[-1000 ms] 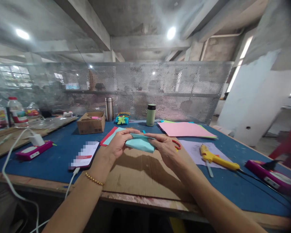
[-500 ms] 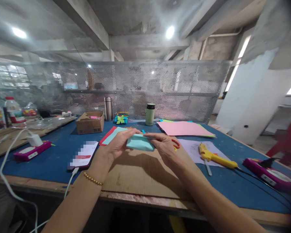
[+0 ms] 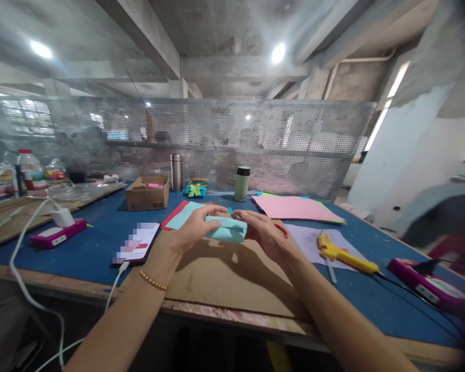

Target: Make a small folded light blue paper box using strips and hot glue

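Note:
A light blue folded paper piece is held above a brown cardboard sheet, with a crease line along its upper front. My left hand grips its left end, thumb across the front and fingers behind. At the right end, my right hand curls around the paper, its fingertips partly hidden behind it. A red scissor handle shows just beyond my right hand. Behind my left hand lie flat light blue paper and red paper.
To the right, a yellow glue gun rests on lilac paper, near a purple power strip. Pink sheets lie farther back. A phone, cardboard box, steel flask and green tumbler also stand or lie around.
My left thumb has come onto the front of the paper. My right fingers have shifted from its top edge to its right end. The view has swung slightly left.

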Motion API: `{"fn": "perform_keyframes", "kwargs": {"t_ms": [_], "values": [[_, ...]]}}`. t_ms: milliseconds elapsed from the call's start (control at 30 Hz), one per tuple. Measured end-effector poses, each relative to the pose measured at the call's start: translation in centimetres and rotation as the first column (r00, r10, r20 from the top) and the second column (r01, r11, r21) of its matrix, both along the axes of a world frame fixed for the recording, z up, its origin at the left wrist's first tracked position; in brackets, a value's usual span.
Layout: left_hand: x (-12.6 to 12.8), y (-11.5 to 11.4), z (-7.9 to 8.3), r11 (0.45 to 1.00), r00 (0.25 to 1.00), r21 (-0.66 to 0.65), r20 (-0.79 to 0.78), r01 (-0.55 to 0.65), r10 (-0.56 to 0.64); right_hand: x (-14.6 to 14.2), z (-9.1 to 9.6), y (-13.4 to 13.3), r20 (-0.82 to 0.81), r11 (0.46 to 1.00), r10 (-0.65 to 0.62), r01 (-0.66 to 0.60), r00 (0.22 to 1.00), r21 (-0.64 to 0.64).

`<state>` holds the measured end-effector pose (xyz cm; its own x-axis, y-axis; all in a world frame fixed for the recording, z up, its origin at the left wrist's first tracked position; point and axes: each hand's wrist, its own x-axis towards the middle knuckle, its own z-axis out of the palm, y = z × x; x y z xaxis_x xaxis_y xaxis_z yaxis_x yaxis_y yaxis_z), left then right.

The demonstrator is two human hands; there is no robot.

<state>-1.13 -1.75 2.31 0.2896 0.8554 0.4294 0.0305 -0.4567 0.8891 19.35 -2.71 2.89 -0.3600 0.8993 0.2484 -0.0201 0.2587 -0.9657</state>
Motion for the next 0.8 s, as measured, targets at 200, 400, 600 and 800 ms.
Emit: {"fn": "perform_keyframes", "kwargs": {"t_ms": [200,400,600,800], "values": [[0.0,0.2,-0.3,0.996,0.998,0.084,-0.063,-0.010,0.015,0.1,-0.8,0.6,0.103,0.999,0.006,-0.011,0.995,0.046],[0.1,0.6,-0.9,0.999,0.998,0.005,-0.052,-0.037,0.037,-0.4,-1.1,0.9,0.098,0.997,-0.049,0.043,0.994,0.059],[-0.3,1.9,-1.5,0.981,0.971,0.031,-0.141,-0.193,0.195,-0.5,-1.5,1.4,0.179,0.964,-0.205,0.167,0.962,0.207],[-0.6,2.6,-2.0,0.981,0.976,0.010,-0.099,-0.192,0.192,-0.7,-1.7,1.6,0.204,0.952,-0.238,0.186,0.950,0.244]]}}
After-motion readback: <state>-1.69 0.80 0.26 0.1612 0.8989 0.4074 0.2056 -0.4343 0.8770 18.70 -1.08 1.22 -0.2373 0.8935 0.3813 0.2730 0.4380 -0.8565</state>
